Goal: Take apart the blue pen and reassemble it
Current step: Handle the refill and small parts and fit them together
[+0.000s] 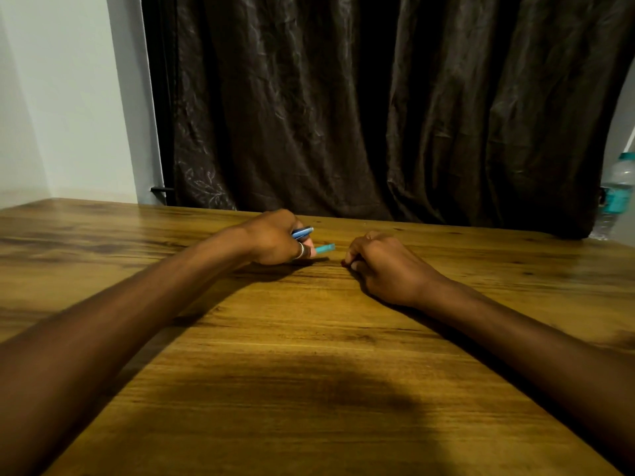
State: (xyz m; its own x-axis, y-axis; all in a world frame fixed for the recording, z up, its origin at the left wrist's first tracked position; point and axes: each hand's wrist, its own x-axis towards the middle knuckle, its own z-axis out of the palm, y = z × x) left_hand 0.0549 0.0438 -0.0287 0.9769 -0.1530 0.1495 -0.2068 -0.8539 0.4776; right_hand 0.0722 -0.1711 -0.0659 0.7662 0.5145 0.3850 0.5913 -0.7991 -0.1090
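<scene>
My left hand [275,238] rests on the wooden table [309,355] near its far edge, closed around two blue pen parts. A darker blue piece with a clip [303,232] sticks out above the fingers, and a lighter turquoise barrel piece [324,248] pokes out lower, pointing right. A ring sits on one finger. My right hand [381,266] lies a short way to the right, fingers curled tight with the tips on the table; something small may be pinched there but I cannot make it out.
A dark brown curtain [378,108] hangs right behind the table's far edge. A clear water bottle with a teal label [616,194] stands at the far right. A pale wall [62,97] fills the left.
</scene>
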